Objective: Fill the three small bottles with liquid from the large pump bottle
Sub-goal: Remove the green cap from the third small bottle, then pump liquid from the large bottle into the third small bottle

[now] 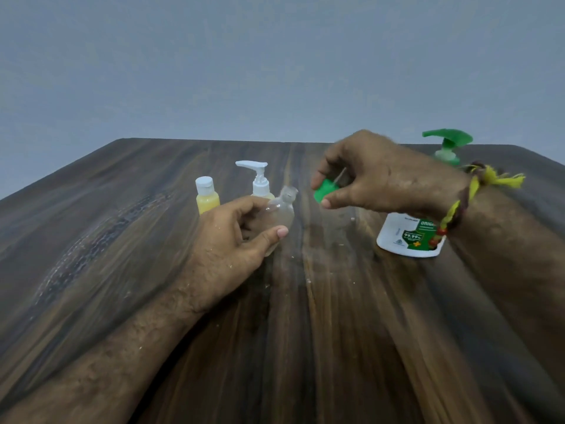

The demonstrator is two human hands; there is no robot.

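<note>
so far, judging by what sits on the wooden table (122,240), the job looks partly done. a small bottle with a white flip cap (207,195) stands toward the far side, left of centre, and holds yellow liquid, so it seems filled and closed. just to its right stands a small bottle with a white pump top (260,182); its body is mostly hidden behind the left hand, though a sliver of yellow shows, so it is probably filled too.

the third, a small clear bottle (281,209), is in the left hand (238,237), held above the table near the middle. it looks empty and its neck is open, tilted up and to the right. the fingers curl round its body, with the thumb pressed across the front.

the right hand (367,175) hovers just to the right of that open neck, well above the table. its thumb and fingertips pinch a green cap (325,191), and a thin pale stem seems to rise from the cap, though blur makes this uncertain. a braided yellow and brown thread (464,197) wraps the right wrist.

the large pump bottle (409,237), white with a green label and green pump head, stands on the right, partly hidden behind the right forearm.

what remains, as i read it, is filling this last clear bottle and capping it.
</note>
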